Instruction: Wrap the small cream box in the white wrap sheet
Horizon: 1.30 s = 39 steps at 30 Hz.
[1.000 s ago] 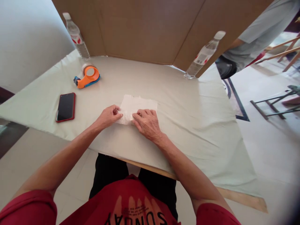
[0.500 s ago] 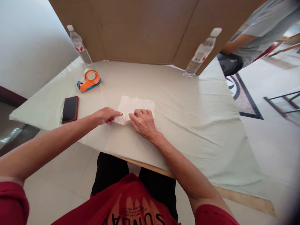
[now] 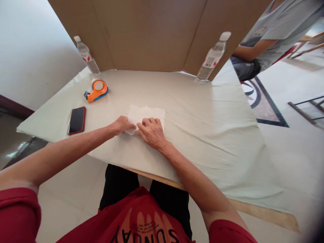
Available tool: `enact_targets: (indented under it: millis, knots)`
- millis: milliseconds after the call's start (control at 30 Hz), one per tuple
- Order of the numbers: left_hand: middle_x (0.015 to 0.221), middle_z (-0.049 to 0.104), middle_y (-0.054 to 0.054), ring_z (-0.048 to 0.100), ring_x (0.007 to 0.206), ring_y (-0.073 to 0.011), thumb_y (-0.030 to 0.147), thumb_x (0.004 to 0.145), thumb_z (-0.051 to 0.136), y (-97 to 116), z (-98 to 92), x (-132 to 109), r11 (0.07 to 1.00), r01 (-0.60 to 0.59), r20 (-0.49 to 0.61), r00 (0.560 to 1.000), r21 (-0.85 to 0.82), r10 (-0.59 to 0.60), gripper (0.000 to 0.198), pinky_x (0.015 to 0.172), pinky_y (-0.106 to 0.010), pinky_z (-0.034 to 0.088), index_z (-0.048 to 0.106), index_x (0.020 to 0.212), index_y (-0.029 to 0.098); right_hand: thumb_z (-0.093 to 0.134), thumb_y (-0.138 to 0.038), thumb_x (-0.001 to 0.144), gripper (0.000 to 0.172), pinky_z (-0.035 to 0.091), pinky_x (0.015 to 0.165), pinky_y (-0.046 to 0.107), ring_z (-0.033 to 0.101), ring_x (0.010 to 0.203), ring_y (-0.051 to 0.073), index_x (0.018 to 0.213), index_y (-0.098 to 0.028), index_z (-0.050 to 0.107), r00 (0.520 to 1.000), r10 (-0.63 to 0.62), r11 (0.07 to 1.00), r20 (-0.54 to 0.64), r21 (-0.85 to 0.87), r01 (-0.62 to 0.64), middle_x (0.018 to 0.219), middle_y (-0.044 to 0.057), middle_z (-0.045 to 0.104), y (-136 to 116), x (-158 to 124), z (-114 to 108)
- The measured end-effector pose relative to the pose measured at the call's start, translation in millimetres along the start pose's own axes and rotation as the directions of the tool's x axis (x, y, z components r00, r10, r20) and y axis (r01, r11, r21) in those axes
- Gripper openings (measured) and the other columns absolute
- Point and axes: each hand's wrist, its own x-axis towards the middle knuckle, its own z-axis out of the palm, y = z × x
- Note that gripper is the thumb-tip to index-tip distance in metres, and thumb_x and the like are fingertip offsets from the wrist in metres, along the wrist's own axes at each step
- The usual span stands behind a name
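Observation:
A thin white paper tissue (image 3: 138, 111) lies on the cloth in front of me, its near edge folded up or wrinkled. My left hand (image 3: 123, 125) is closed on the near left part of the tissue, thumb stretched toward the middle. Over the near right part rests my right hand (image 3: 152, 131), its fingers curled and the thumb side at the folded edge close to the left thumb. The fingers and palm cover part of the near edge, so the fold itself is partly hidden.
An orange tape dispenser (image 3: 98, 90) and a phone in a red case (image 3: 77, 120) lie at left. Water bottles stand at the back left (image 3: 87, 56) and back right (image 3: 213, 58), against a cardboard screen (image 3: 149, 33). Another person (image 3: 273, 40) sits beyond the table's right side.
My left hand has shifted slightly right, its thumb closer to my right hand along the tissue's near edge. The right hand stays on the tissue. The camera view has tilted slightly.

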Motion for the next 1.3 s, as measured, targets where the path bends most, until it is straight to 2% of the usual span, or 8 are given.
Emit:
enact_targets:
  millis: [200, 600, 700, 800, 933, 1067, 1167, 1300]
  knots:
    - [0.052, 0.055, 0.002, 0.052, 0.048, -0.0133, 0.018, 0.057, 0.069, 9.6, 7.4, -2.2, 0.963, 0.176, -0.024, 0.983, -0.206, -0.184, 0.016, 0.043, -0.023, 0.033, 0.054, 0.063, 0.019, 0.05, -0.036, 0.099, 0.022, 0.024, 0.079, 0.04, 0.045, 0.093, 0.026, 0.11, -0.022, 0.064, 1.0, 0.003, 1.0, -0.007, -0.001, -0.003, 0.105, 0.01, 0.065, -0.9, -0.1, -0.2]
    - [0.065, 0.061, -0.003, 0.058, 0.055, -0.0126, 0.021, 0.062, 0.063, 19.0, 4.8, -12.6, 0.863, 0.134, 0.126, 0.989, -0.487, -0.083, 0.013, 0.056, -0.029, 0.052, 0.061, 0.073, 0.014, 0.055, -0.031, 0.095, 0.017, 0.026, 0.085, 0.041, 0.051, 0.093, 0.024, 0.099, -0.017, 0.064, 0.999, 0.03, 0.996, -0.017, 0.083, -0.029, 0.102, 0.01, 0.07, -0.9, -1.3, -4.5]
    - [0.075, 0.066, -0.004, 0.061, 0.061, -0.0134, 0.018, 0.059, 0.063, 15.2, 2.3, -17.1, 0.895, 0.052, 0.127, 0.992, -0.443, 0.005, 0.027, 0.062, -0.03, 0.054, 0.066, 0.085, 0.012, 0.058, -0.027, 0.09, 0.015, 0.027, 0.088, 0.04, 0.054, 0.092, 0.024, 0.098, -0.016, 0.064, 0.998, 0.065, 0.984, -0.021, 0.168, -0.06, 0.101, 0.01, 0.073, 0.6, -1.7, -7.5]
    - [0.069, 0.063, -0.001, 0.056, 0.059, -0.0123, 0.023, 0.067, 0.063, 7.2, 9.0, -18.5, 0.967, -0.18, 0.053, 0.98, -0.179, 0.192, 0.025, 0.061, -0.028, 0.051, 0.07, 0.089, 0.014, 0.056, -0.021, 0.088, 0.012, 0.029, 0.089, 0.039, 0.058, 0.09, 0.024, 0.095, -0.017, 0.064, 0.995, 0.095, 0.968, -0.025, 0.236, -0.086, 0.097, 0.008, 0.075, 3.6, -0.4, -9.8]
    - [0.074, 0.062, -0.002, 0.055, 0.067, -0.0132, 0.025, 0.078, 0.059, -8.7, 27.2, -13.7, 0.796, -0.537, -0.083, 0.813, 0.279, 0.577, 0.021, 0.068, -0.027, 0.048, 0.075, 0.089, 0.016, 0.055, -0.02, 0.088, 0.01, 0.032, 0.091, 0.039, 0.063, 0.091, 0.022, 0.09, -0.019, 0.065, 0.989, 0.145, 0.934, -0.039, 0.335, -0.123, 0.095, 0.005, 0.076, 13.7, -0.7, -15.9]
    - [0.085, 0.061, -0.006, 0.055, 0.072, -0.0146, 0.022, 0.083, 0.055, -25.2, 40.1, -6.2, 0.618, -0.635, -0.185, 0.612, 0.464, 0.769, 0.025, 0.066, -0.027, 0.048, 0.076, 0.096, 0.016, 0.056, -0.023, 0.087, 0.011, 0.038, 0.091, 0.039, 0.065, 0.1, 0.024, 0.091, -0.02, 0.066, 0.941, 0.331, 0.893, -0.072, 0.348, -0.287, 0.102, 0.007, 0.075, 32.7, -17.6, -32.1]
    - [0.088, 0.059, -0.007, 0.056, 0.075, -0.0158, 0.023, 0.085, 0.054, -33.2, 44.0, -1.8, 0.55, -0.662, -0.197, 0.533, 0.509, 0.823, 0.026, 0.066, -0.027, 0.049, 0.076, 0.098, 0.016, 0.058, -0.03, 0.086, 0.017, 0.043, 0.084, 0.038, 0.066, 0.089, 0.023, 0.095, -0.02, 0.067, 0.863, 0.505, 0.817, -0.021, 0.333, -0.47, 0.105, 0.009, 0.073, 44.5, -40.0, -45.7]
    - [0.087, 0.057, -0.007, 0.056, 0.077, -0.0165, 0.02, 0.085, 0.052, -38.7, 49.1, 2.0, 0.519, -0.695, -0.22, 0.477, 0.497, 0.851, 0.027, 0.068, -0.029, 0.05, 0.075, 0.1, 0.016, 0.063, -0.045, 0.083, 0.044, 0.047, 0.072, 0.034, 0.065, 0.074, 0.02, 0.117, -0.017, 0.063, 0.693, 0.664, 0.62, 0.281, 0.311, -0.72, 0.099, 0.008, 0.073, 42.6, -56.8, -49.0]
